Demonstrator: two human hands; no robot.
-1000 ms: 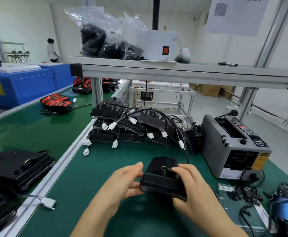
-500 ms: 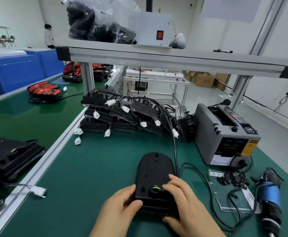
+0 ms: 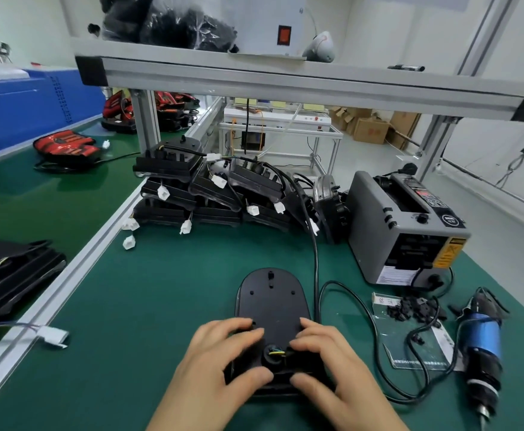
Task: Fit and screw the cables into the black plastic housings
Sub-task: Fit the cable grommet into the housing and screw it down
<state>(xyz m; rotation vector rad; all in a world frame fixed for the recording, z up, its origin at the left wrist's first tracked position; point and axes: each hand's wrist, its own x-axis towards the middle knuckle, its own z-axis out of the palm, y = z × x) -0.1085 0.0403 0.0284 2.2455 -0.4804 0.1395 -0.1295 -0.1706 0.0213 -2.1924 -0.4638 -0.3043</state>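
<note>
A black plastic housing [image 3: 272, 301] lies flat on the green mat in front of me, rounded end pointing away. My left hand [image 3: 223, 353] grips its near left side, thumb at the near edge and fingers on top. My right hand [image 3: 329, 356] grips the near right side the same way. Between my fingertips a round hole shows yellow and green wires [image 3: 275, 353]. A black cable [image 3: 316, 265] runs from the housing's right side back toward the pile and loops to the right.
A stack of black housings with white connectors [image 3: 211, 194] sits behind. A grey tape dispenser [image 3: 406, 231] stands at the right. A blue electric screwdriver [image 3: 481, 343] and a bag with small black parts [image 3: 413, 309] lie at the near right. An aluminium rail [image 3: 67, 275] borders the left.
The housing went from lifted and tilted in both hands to lying flat on the mat. My hands shifted to its near end, around the wire hole.
</note>
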